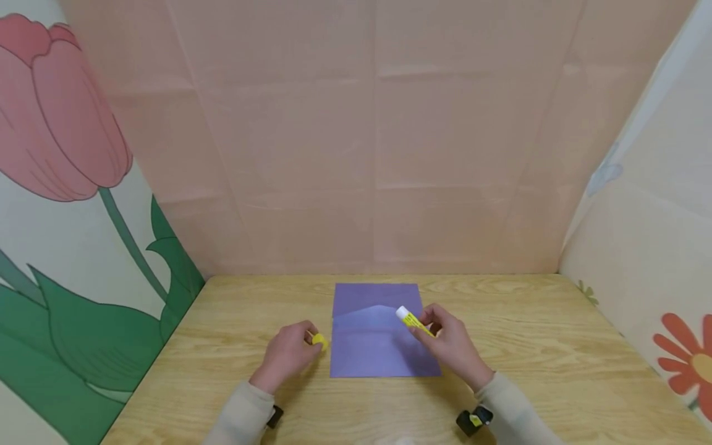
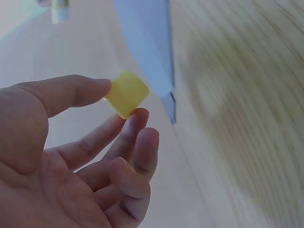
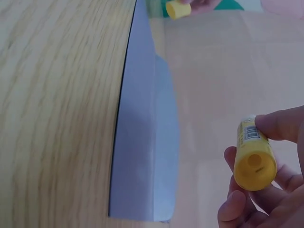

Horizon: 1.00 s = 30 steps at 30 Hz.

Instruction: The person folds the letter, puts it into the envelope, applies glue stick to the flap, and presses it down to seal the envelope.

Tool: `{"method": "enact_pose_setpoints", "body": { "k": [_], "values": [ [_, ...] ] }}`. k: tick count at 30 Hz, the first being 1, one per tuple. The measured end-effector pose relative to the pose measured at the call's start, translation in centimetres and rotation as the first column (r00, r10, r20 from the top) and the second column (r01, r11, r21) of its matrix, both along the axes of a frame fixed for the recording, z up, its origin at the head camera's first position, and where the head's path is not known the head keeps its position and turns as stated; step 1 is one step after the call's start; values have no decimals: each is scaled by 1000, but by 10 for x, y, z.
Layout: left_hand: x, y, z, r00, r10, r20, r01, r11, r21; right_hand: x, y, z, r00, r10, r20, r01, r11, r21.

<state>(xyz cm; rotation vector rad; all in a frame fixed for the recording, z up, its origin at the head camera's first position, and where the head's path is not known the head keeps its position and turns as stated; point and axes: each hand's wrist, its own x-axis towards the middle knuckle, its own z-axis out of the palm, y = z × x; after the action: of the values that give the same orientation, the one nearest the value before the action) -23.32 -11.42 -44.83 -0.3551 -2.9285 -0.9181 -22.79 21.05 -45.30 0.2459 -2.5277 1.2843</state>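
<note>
My left hand [image 1: 290, 353] pinches a small yellow cap [image 2: 127, 93] between thumb and fingers, just left of the paper. In my right hand [image 1: 453, 344] is a yellow glue stick [image 1: 413, 319], its white end tilted up and to the left. The right wrist view shows the yellow base and barcode of the glue stick [image 3: 255, 161] between thumb and fingers. Between the hands lies a purple sheet of paper [image 1: 372, 355] with a fold across it; a raised flap [image 3: 166, 142] stands off its surface. The right hand is over the paper's right edge.
The paper rests on a wood-grain table [image 1: 233, 321]. A plain pinkish backdrop [image 1: 378, 154] rises behind the table. A tulip-printed panel [image 1: 72, 111] stands on the left, and a flower-printed panel [image 1: 656, 259] on the right.
</note>
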Motion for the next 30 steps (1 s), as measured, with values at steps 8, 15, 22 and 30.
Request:
{"method": "enact_pose_setpoints", "body": {
  "k": [8, 15, 22, 30],
  "values": [
    [4, 7, 7, 993, -117, 27, 109, 973, 204, 7, -8, 5, 993, 121, -16, -120, 992, 26],
    [4, 15, 11, 980, -187, 72, 154, 933, 326, 12, -16, 10, 978, 210, -9, -210, 977, 40],
    [7, 24, 16, 960, -242, 143, 163, 893, 419, 17, -24, 13, 953, 302, 7, -302, 952, 43],
    [8, 34, 18, 943, -290, 161, 184, 860, 476, 17, -29, 11, 926, 378, -13, -376, 925, 56]
  ]
}}
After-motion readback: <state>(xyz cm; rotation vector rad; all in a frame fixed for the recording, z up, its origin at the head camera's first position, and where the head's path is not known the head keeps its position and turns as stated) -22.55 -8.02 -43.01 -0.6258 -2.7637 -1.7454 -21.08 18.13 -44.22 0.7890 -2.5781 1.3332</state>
